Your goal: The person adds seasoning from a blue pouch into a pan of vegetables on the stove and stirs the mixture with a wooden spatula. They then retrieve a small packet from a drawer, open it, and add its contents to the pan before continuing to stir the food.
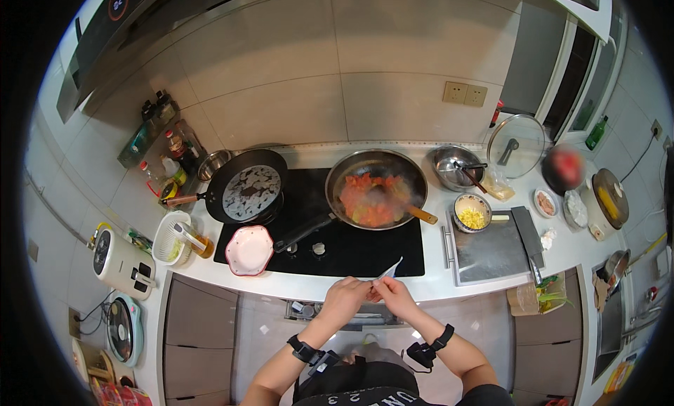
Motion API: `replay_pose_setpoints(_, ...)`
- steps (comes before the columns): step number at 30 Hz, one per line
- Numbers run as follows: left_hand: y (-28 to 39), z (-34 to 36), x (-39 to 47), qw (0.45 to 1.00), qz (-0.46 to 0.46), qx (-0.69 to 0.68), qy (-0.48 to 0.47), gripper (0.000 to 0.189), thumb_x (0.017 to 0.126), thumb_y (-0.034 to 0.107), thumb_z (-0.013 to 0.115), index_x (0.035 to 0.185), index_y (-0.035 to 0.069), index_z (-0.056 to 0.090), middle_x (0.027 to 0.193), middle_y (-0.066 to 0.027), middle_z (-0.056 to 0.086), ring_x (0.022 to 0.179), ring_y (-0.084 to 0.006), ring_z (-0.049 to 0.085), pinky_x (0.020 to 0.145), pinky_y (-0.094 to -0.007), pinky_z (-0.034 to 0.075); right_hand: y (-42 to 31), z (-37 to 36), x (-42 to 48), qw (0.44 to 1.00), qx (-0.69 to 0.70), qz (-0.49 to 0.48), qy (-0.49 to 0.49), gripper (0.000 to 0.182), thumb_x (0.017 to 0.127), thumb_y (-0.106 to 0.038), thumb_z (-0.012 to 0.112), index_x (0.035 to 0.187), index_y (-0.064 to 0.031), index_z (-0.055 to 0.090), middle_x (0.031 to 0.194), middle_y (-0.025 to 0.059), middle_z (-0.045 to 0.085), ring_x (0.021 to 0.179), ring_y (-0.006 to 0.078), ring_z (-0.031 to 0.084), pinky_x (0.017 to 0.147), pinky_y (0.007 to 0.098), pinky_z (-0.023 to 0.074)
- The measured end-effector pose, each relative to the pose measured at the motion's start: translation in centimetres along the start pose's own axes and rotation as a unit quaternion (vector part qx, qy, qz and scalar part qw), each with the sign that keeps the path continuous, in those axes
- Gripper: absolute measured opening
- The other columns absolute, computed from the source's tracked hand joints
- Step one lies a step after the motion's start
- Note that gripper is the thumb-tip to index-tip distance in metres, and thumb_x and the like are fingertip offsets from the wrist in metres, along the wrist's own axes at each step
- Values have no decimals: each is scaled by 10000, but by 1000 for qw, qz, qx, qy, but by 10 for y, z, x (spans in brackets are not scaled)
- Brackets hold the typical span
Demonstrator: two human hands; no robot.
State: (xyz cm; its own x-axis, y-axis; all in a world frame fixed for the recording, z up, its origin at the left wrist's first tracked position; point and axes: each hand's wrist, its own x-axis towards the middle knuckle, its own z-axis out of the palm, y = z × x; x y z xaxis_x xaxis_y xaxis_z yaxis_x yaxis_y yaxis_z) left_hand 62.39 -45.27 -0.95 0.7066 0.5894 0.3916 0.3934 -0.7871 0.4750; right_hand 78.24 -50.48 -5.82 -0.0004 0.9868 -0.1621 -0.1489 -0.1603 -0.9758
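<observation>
My left hand (345,299) and my right hand (394,295) meet over the front edge of the counter, just below the cooktop. Their fingers pinch a small white and blue packet (391,269), whose tip points up to the right. Beyond them, a wok (421,180) on the right burner holds steaming chopped tomato pieces (368,200). A utensil with a wooden handle (423,215) rests over the wok's right rim. The wok's black handle (305,233) reaches down to the left. My fingers hide the packet's lower part.
Left of the wok is a black frying pan (216,195) with whitish patches; a scalloped bowl (249,250) sits before it. At right, a cutting board (487,258) bears a cleaver (526,232) and a bowl of chopped yellow food (472,217). A glass lid (516,145) leans behind.
</observation>
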Motion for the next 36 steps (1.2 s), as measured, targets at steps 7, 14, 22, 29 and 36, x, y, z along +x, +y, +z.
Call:
replay_pose_setpoints(7,-12,-3,10,981,-106,-160,-34,206,893,156,504,976,19,635,912,-141,646,839,-302,603,760,-354,479,22,-3,29,996,-77,-53,15,283,947,-257,493,832,-5,550,739,59,615,711,124,574,664,257,456)
replay_pose_setpoints(14,-26,-21,29,914,-238,-283,-169,166,882,122,584,938,-22,645,751,-51,647,666,-63,545,613,-230,456,4,-6,28,998,-54,-9,-39,299,974,-253,438,889,9,555,801,70,625,767,133,597,726,271,479)
replay_pose_setpoints(22,-61,-12,44,858,-246,-362,-267,173,883,137,593,885,-24,658,757,-28,648,671,-70,572,640,-212,478,-2,-13,30,996,-43,21,-74,301,992,-245,384,927,-2,548,816,61,602,764,134,582,734,279,480)
replay_pose_setpoints(29,-77,-17,56,855,-222,-350,-312,190,882,160,597,906,-13,672,761,-31,655,653,-74,579,626,-211,487,-8,-7,35,997,-25,45,-57,274,973,-205,415,900,7,573,806,56,613,745,131,591,715,272,490)
replay_pose_setpoints(36,-84,-20,60,838,-213,-354,-356,203,882,169,599,923,-18,668,756,-35,655,680,-69,598,648,-208,497,-18,-1,37,994,-32,98,-38,290,961,-238,462,929,10,608,797,65,635,743,139,622,703,267,507)
